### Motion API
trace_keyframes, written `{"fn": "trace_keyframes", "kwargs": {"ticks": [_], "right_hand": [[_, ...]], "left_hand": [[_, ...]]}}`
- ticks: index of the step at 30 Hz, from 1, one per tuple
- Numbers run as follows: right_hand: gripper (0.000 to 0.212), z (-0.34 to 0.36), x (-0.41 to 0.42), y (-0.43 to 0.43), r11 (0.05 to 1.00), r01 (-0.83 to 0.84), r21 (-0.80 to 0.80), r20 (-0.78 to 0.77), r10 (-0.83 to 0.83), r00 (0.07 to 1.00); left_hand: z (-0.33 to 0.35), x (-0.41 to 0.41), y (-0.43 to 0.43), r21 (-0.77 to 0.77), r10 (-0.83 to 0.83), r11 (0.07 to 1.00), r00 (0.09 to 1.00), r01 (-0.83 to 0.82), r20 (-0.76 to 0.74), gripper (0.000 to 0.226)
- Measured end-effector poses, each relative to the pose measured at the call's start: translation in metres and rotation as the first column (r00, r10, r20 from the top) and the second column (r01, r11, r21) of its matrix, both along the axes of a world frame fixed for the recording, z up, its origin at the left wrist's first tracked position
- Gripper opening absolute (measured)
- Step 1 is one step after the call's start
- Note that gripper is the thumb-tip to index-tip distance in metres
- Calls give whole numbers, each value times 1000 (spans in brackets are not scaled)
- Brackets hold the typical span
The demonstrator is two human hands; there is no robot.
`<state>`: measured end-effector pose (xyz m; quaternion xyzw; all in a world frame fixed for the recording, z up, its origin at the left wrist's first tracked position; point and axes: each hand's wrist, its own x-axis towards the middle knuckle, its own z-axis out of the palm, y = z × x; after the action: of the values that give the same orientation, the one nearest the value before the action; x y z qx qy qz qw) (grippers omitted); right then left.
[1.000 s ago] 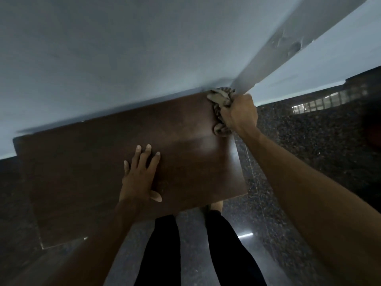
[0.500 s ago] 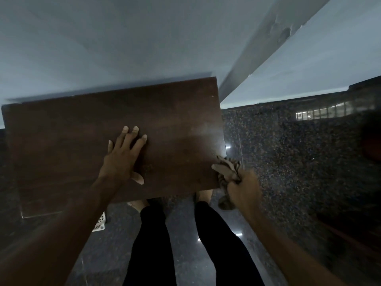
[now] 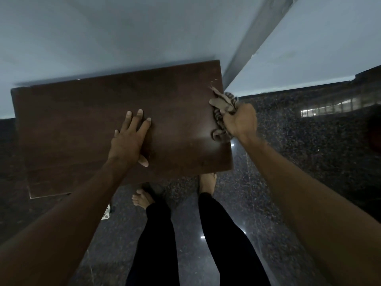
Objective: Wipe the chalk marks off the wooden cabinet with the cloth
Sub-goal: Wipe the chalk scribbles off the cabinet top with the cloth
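The dark wooden cabinet (image 3: 82, 124) stands against a pale wall, and I look down on its top. My left hand (image 3: 129, 137) rests flat on the top near the middle, fingers straight and spread. My right hand (image 3: 240, 120) grips a bunched, striped brownish cloth (image 3: 221, 109) and holds it against the cabinet's right edge. A few faint pale marks (image 3: 213, 80) show near the back right corner. The rest of the wood looks dark, with a dull sheen near the front right.
The pale wall (image 3: 103, 38) runs behind the cabinet and meets a corner pillar (image 3: 257, 38) at the right. Dark speckled granite floor (image 3: 299, 151) lies to the right and in front. My bare feet (image 3: 142, 198) and black-trousered legs stand below the cabinet's front edge.
My right hand with the cloth swept from the back right corner down to the front right corner, then back up to the middle of the right edge. My left hand stayed flat on top.
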<state>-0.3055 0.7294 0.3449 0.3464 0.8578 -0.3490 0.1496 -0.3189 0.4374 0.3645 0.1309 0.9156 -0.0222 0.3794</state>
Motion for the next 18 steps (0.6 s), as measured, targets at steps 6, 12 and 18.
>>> {"fn": "trace_keyframes", "kwargs": {"ticks": [6,12,18], "right_hand": [[16,-7,115,-14,1000,-1,10,111,0,994],[31,-17,174,-45,980,186,66,87,-191,978],[43,-10,160,-114,681,731,47,-42,-729,683]], "left_hand": [[-5,0,-6,38,20,999,1000,-20,0,145],[-13,8,-29,209,48,977,999,-43,-19,144],[-28,41,-80,311,144,946,979,-93,-146,108]]}}
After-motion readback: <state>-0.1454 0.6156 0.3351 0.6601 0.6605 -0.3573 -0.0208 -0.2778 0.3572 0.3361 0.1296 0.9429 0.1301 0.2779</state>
